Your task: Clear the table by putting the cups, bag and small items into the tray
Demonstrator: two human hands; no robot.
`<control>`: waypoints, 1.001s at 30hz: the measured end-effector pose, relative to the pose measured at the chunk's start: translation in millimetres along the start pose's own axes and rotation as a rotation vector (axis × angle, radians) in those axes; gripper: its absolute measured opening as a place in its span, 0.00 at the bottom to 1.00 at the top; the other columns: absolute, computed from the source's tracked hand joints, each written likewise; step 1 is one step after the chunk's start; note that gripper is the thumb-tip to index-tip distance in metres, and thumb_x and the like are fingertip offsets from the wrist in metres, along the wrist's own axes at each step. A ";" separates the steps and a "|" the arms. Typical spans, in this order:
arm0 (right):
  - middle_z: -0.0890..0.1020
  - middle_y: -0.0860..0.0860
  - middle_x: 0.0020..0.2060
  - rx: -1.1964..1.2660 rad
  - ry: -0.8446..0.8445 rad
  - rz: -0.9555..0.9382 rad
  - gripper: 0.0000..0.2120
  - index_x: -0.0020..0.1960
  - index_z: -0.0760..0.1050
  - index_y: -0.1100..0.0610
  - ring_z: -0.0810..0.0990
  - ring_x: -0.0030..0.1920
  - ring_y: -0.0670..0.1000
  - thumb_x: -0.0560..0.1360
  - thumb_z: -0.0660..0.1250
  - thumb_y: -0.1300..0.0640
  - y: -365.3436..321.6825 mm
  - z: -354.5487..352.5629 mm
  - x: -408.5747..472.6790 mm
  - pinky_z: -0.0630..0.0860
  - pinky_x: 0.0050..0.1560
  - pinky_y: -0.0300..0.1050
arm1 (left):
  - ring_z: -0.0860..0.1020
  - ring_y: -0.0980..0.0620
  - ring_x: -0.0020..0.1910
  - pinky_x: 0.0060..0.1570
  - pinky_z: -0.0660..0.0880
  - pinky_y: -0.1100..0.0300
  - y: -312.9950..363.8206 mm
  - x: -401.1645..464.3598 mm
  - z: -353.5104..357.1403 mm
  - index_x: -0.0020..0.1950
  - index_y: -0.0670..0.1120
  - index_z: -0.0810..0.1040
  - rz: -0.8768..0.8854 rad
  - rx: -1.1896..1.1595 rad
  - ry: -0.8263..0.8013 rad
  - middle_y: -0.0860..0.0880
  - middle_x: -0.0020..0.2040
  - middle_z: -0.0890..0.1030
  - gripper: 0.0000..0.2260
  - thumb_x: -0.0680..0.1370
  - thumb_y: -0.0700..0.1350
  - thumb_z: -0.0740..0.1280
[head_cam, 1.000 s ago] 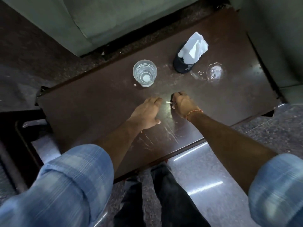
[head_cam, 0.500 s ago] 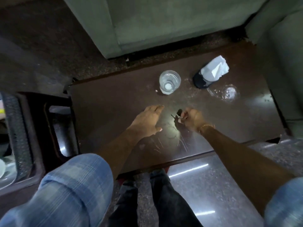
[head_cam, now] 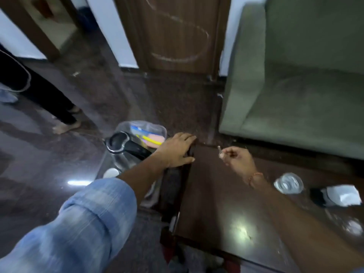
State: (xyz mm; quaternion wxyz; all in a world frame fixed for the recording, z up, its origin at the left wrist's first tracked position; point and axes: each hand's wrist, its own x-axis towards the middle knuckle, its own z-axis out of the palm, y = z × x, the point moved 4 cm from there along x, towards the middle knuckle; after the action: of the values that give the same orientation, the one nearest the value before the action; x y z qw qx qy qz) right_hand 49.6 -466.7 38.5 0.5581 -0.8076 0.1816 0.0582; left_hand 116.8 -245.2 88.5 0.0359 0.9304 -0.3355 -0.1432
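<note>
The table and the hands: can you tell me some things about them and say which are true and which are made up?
1. The right hand pinches a small item. True.
2. The left hand holds the glass cup. False: it rests on the table corner; the cup stands on the table alone.
3. A green sofa stands beyond the table. True.
4. The black holder with white tissue lies in the tray. False: it is on the table.
</note>
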 end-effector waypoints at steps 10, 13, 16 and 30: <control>0.84 0.46 0.37 -0.267 -0.071 -0.272 0.04 0.45 0.85 0.54 0.80 0.39 0.43 0.71 0.73 0.59 -203.0 150.5 53.4 0.71 0.42 0.30 | 0.64 0.44 0.72 0.66 0.70 0.45 -184.2 -94.3 -99.2 0.77 0.47 0.60 -0.244 0.029 0.111 0.47 0.74 0.66 0.31 0.78 0.58 0.63; 0.85 0.48 0.40 -0.388 -0.109 -0.270 0.05 0.46 0.85 0.54 0.81 0.41 0.44 0.72 0.71 0.60 -205.4 182.4 66.1 0.73 0.45 0.33 | 0.65 0.44 0.72 0.66 0.69 0.44 -207.5 -100.6 -87.9 0.77 0.48 0.61 -0.285 -0.017 0.118 0.47 0.74 0.66 0.30 0.78 0.58 0.63; 0.86 0.51 0.43 -0.500 -0.174 -0.250 0.06 0.47 0.85 0.54 0.82 0.45 0.47 0.73 0.69 0.60 -193.4 209.1 82.8 0.78 0.51 0.40 | 0.66 0.44 0.71 0.67 0.68 0.46 -209.0 -96.6 -66.6 0.76 0.47 0.63 -0.290 -0.065 0.132 0.47 0.73 0.68 0.29 0.78 0.56 0.63; 0.85 0.58 0.47 -0.802 -0.352 -0.096 0.08 0.47 0.85 0.57 0.84 0.49 0.57 0.74 0.66 0.60 -124.7 276.7 154.2 0.81 0.52 0.48 | 0.59 0.46 0.76 0.72 0.62 0.45 -216.9 -40.5 -9.9 0.78 0.48 0.57 -0.294 -0.222 -0.002 0.47 0.77 0.63 0.35 0.77 0.60 0.65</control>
State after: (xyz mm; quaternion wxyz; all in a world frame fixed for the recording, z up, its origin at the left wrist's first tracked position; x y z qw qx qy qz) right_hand 267.3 -207.8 0.1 0.2251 -0.9455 0.0091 0.2351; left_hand 223.1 -52.3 72.4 0.1165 0.9596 -0.1779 -0.1842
